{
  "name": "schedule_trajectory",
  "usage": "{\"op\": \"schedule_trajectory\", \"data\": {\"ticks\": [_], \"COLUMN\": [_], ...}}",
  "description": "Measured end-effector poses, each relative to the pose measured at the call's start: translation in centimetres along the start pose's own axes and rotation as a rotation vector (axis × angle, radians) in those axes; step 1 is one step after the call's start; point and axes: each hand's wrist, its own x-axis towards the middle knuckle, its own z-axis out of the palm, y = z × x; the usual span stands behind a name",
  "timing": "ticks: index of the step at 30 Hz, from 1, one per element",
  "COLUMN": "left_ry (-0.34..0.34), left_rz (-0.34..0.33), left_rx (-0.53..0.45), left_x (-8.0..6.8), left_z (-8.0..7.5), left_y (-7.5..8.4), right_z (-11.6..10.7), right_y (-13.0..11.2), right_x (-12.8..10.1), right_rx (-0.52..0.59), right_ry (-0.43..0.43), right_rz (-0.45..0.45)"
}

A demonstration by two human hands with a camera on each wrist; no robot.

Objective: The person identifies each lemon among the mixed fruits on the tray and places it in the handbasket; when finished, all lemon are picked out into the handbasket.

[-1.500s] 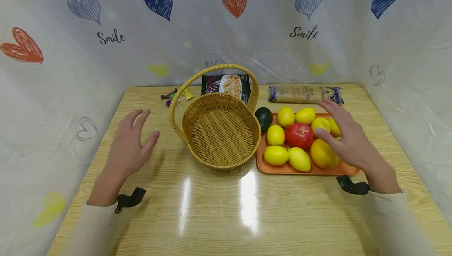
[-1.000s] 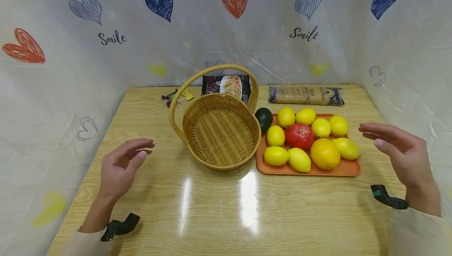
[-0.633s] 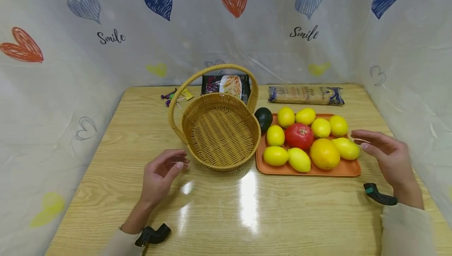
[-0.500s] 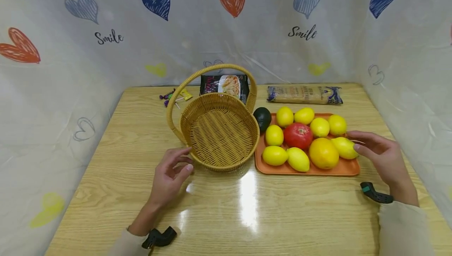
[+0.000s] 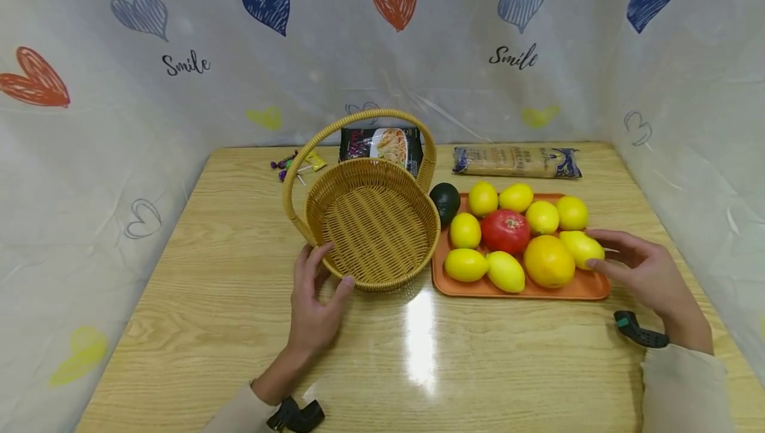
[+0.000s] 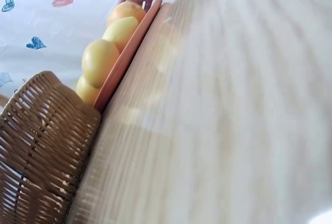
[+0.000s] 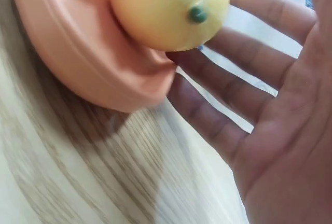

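Right hand point(image 5: 654, 280) curls spread fingers round a glossy yellow fruit point(image 5: 582, 250) with a small green tip point(image 7: 197, 14).

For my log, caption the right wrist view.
Right hand, fingers spread behind a green-stemmed yellow fruit at an orange tray.

The basket point(image 5: 373, 227) is standing centrally on the table point(image 5: 508, 360), the tray point(image 5: 590, 285) lying to its right. A pomegranate point(image 5: 505, 231) is sitting on the tray amid other fruit point(image 5: 580, 249), while an avocado point(image 5: 445, 204) is resting at the tray's back left corner, beside the basket. Behind these, from left to right, candies point(image 5: 315, 161), a first packet point(image 5: 388, 145) and a second packet point(image 5: 516, 162) are lying.
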Motion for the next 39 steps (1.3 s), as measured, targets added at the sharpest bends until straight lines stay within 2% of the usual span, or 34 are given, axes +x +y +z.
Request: {"op": "schedule_trajectory", "data": {"ticks": [4,9,13,16,18,19,22,23,26,31,34,39], "left_ry": [0.001,0.022,0.037,0.061,0.081,0.086,0.093,0.096,0.107,0.122,0.125,0.118], "left_rz": [0.005,0.009,0.016,0.021,0.024,0.026,0.03,0.029,0.024,0.014,0.022,0.027], "left_rx": [-0.035,-0.072,-0.108,-0.119,-0.123,-0.125,-0.126,-0.127,-0.125,-0.13,-0.134,-0.132], "left_x": [-0.2,-0.3,-0.5,-0.6,-0.6,-0.5,-0.5,-0.5,-0.6,-0.7,-0.6,-0.5], "left_z": [0.4,0.7,1.3,1.6,1.7,1.8,1.8,1.7,1.6,1.5,1.5,1.8], "left_y": [0.1,0.0,0.2,0.3,0.4,0.4,0.4,0.4,0.4,0.4,0.4,0.4], "right_z": [0.2,-0.4,-1.0,-0.8,-0.1,0.4,2.5,3.3,6.2,12.1,15.3,18.7], "right_y": [-0.1,-1.6,-5.7,-9.9,-12.8,-14.2,-18.1,-18.9,-21.0,-22.2,-22.1,-21.8], "right_x": [0.2,0.1,0.8,2.1,2.9,3.2,4.2,4.7,6.2,8.2,8.7,8.5], "right_rx": [-0.063,-0.024,0.081,0.177,0.169,0.169,0.081,0.07,0.084,0.014,-0.084,-0.244], "right_ry": [0.01,0.076,0.062,-0.046,-0.105,-0.137,-0.208,-0.237,-0.353,-0.541,-0.634,-0.682], "right_rz": [-0.006,-0.096,-0.217,-0.33,-0.401,-0.432,-0.508,-0.547,-0.588,-0.62,-0.587,-0.484]}}
